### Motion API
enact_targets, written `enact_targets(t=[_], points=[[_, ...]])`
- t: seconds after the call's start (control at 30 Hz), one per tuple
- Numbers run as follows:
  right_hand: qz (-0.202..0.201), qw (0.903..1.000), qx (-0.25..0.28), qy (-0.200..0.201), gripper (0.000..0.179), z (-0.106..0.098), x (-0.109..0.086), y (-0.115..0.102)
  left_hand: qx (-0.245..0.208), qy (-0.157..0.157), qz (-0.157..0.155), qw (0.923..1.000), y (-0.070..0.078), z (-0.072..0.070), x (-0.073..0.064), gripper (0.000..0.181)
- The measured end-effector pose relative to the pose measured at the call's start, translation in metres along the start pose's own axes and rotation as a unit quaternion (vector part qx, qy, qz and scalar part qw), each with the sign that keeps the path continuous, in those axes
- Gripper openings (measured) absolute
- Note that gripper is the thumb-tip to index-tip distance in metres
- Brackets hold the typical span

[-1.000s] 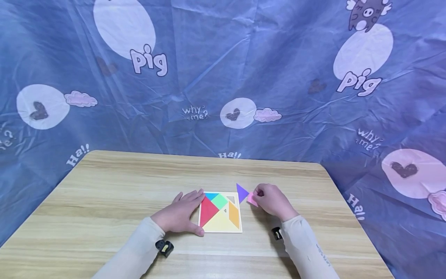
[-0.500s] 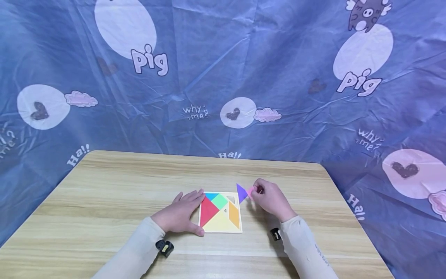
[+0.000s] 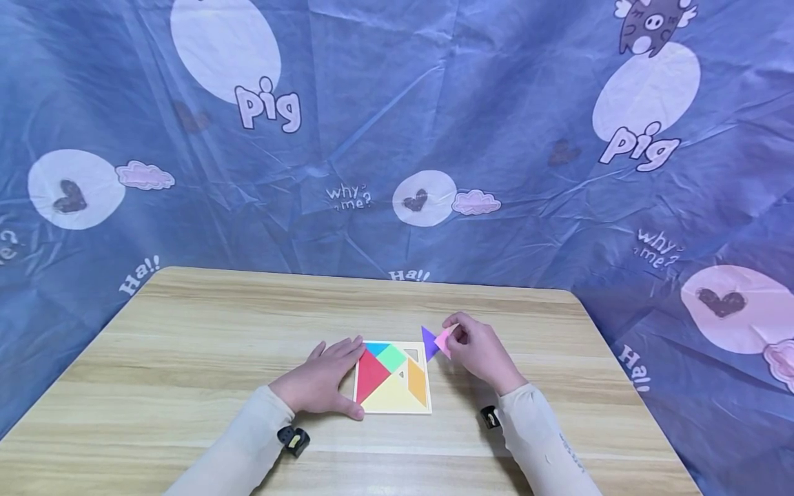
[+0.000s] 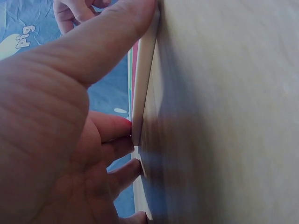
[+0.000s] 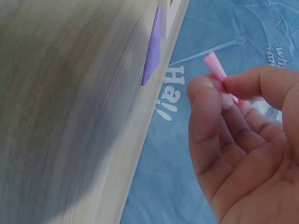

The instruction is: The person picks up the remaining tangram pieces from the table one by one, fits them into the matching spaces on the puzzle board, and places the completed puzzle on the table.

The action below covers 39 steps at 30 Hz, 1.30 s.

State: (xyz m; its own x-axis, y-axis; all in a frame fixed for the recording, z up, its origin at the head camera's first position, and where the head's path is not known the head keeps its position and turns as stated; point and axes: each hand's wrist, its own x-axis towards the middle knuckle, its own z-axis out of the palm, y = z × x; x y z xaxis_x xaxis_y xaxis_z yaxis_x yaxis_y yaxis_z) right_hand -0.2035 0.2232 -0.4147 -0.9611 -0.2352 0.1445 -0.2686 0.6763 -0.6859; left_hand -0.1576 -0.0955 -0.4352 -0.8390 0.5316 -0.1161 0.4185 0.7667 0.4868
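Note:
A square tangram tray (image 3: 397, 412) lies on the table, fitted with red (image 3: 371, 377), pale yellow, orange, green and blue pieces. Bare recess shows at its upper right. My left hand (image 3: 324, 379) spreads along the tray's left side, thumb at the near corner and index fingertip at the far one. Between thumb and fingers, my right hand (image 3: 485, 351) pinches a small pink tangram piece (image 5: 216, 67), raised off the table in the right wrist view. In the head view the pink piece overlaps a purple triangle (image 3: 427, 344), which lies beside the tray's upper right corner.
The wooden table (image 3: 248, 317) reaches back to a blue printed cloth (image 3: 372, 138) hanging behind it. Black wrist cameras sit under both sleeves, the left one (image 3: 293, 441) near the table surface.
My right hand has moved up and slightly left with the pink piece, which has turned and now overlaps the purple triangle in view. The left hand and tray have stayed still.

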Motion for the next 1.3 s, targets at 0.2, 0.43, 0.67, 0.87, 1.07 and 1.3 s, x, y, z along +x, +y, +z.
enact_targets(t=[0.2,0.43,0.67,0.87,1.07,1.3], points=[[0.001,0.9997,-0.011,0.021,0.004,0.0,-0.001,-0.002,-0.001,0.002,-0.001,1.0,0.002,0.002,-0.001,0.119],[0.015,0.9994,0.027,0.012,0.004,0.003,-0.003,-0.004,-0.003,0.002,-0.001,1.0,0.002,0.004,-0.001,0.12],[0.013,0.9969,0.077,-0.013,0.006,0.013,-0.005,-0.008,-0.002,-0.002,-0.006,1.0,0.002,0.004,-0.001,0.12],[-0.022,0.9937,0.098,-0.049,0.005,0.021,-0.004,-0.012,0.0,-0.008,-0.015,0.9998,0.003,0.002,0.0,0.121],[-0.048,0.9914,0.097,-0.074,0.013,0.027,-0.006,-0.018,-0.001,-0.012,-0.021,0.9997,0.005,0.0,-0.001,0.12],[-0.043,0.9894,0.088,-0.108,0.005,0.031,-0.005,-0.023,-0.004,-0.013,-0.023,0.9996,0.006,-0.001,-0.001,0.12]])
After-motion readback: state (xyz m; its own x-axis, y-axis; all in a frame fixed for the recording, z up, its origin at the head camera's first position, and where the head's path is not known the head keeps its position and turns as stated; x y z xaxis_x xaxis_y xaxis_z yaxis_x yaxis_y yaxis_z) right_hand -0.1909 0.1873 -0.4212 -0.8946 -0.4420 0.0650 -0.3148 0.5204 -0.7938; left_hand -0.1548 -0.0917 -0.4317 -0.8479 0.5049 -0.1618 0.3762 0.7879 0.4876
